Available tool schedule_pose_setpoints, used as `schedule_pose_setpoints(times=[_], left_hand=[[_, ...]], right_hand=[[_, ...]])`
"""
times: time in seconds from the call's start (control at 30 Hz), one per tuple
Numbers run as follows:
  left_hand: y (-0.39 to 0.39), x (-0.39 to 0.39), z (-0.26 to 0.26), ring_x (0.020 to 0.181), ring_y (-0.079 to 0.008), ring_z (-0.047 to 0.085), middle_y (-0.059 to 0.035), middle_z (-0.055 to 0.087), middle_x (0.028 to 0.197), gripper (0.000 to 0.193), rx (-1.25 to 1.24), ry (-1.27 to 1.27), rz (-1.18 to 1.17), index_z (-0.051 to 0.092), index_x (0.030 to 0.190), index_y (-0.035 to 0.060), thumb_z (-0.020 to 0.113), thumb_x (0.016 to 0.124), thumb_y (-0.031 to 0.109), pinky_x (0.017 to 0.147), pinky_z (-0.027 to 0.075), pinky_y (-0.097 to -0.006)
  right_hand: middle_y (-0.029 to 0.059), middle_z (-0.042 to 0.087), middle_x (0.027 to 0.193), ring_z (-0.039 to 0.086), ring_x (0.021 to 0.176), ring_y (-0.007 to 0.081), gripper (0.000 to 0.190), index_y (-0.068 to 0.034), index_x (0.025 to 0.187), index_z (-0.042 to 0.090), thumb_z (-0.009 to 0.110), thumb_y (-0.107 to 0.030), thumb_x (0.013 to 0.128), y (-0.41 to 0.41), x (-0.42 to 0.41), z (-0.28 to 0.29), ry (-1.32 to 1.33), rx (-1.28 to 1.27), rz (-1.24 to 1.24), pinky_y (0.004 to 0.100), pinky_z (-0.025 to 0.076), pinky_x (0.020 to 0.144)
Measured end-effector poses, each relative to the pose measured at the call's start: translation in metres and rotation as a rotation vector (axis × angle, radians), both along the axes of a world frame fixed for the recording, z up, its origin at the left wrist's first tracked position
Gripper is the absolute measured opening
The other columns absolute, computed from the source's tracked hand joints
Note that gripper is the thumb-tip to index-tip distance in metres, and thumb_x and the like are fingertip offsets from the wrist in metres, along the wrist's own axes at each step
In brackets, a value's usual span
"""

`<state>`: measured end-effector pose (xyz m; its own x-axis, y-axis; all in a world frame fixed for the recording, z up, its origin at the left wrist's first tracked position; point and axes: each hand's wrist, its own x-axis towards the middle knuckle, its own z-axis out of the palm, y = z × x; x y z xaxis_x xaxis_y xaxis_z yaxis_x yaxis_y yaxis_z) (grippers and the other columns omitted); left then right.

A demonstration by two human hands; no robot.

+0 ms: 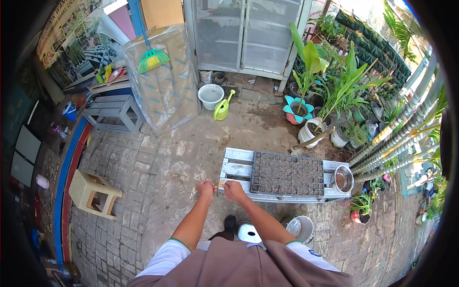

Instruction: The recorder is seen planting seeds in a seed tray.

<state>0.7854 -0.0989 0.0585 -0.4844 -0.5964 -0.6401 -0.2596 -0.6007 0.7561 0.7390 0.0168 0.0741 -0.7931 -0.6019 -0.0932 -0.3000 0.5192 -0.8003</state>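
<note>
My left hand is raised with its fingers curled, just off the left end of a grey slatted bench. Close beside it, my right hand is also curled, in front of the bench's near left corner. A small tan patch shows by the right fingertips; whether it is held or part of the bench is unclear. What either palm holds is hidden. A black seedling tray, its cells filled with brown soil, lies on the bench. To its right stands a metal bowl with reddish-brown contents.
A white stool and a metal bucket stand close before me. A beige plastic stool is on the left. Further off are a green watering can, a grey-white bucket and potted plants.
</note>
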Motion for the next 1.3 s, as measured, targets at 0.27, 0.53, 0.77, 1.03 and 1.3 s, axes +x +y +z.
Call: schedule_pose_setpoints(times=[0.27,0.53,0.77,1.03,1.3], left_hand=[[0.030,0.025,0.013,0.042,-0.0096,0.041,-0.0015,0.044,0.056,0.004,0.141,0.011,-0.069,0.048,0.079,0.0071,0.045,0.077,0.009,0.035,0.030,-0.0199],[-0.073,-0.003,0.006,0.036,-0.0095,0.038,-0.0013,0.043,0.051,0.007,0.115,-0.012,0.003,0.050,0.077,0.0056,0.047,0.076,0.011,0.032,0.028,-0.0211],[-0.243,-0.022,0.025,0.035,-0.0075,0.034,0.0011,0.039,0.048,0.012,0.058,-0.041,-0.006,0.049,0.071,0.0078,0.047,0.078,0.017,0.030,0.024,-0.0198],[-0.316,-0.116,0.046,0.036,-0.0072,0.035,0.0018,0.040,0.050,0.014,0.021,-0.011,0.002,0.051,0.075,0.0066,0.046,0.080,0.018,0.030,0.024,-0.0192],[-0.341,-0.264,0.069,0.040,-0.0068,0.039,0.0014,0.043,0.055,0.014,0.029,0.101,-0.191,0.051,0.079,0.0063,0.043,0.082,0.017,0.032,0.026,-0.0180]], right_hand=[[0.0127,0.056,0.056,0.056,0.048,0.0238,0.023,0.001,0.067,0.056,0.047,-0.019,0.075,0.007,0.039,-0.015,-0.055,-0.050,-0.066,0.0316,0.044,0.047],[0.0156,0.054,0.055,0.056,0.057,0.0313,0.022,-0.001,0.065,0.057,0.049,-0.021,0.072,-0.094,-0.012,-0.017,-0.098,-0.034,-0.123,0.0370,0.044,0.057],[0.0080,0.055,0.054,0.055,0.044,0.0159,0.018,0.000,0.075,0.056,0.047,-0.015,0.076,-0.254,-0.038,-0.014,-0.105,-0.061,0.098,0.0279,0.044,0.043],[0.0094,0.056,0.056,0.055,0.044,0.0164,0.020,0.002,0.074,0.055,0.046,-0.015,0.077,-0.343,-0.133,-0.004,-0.082,-0.133,0.032,0.0278,0.044,0.043],[0.0094,0.055,0.055,0.054,0.042,0.0155,0.020,0.003,0.070,0.054,0.047,-0.015,0.076,-0.374,-0.281,0.027,-0.161,-0.195,-0.149,0.0280,0.043,0.041]])
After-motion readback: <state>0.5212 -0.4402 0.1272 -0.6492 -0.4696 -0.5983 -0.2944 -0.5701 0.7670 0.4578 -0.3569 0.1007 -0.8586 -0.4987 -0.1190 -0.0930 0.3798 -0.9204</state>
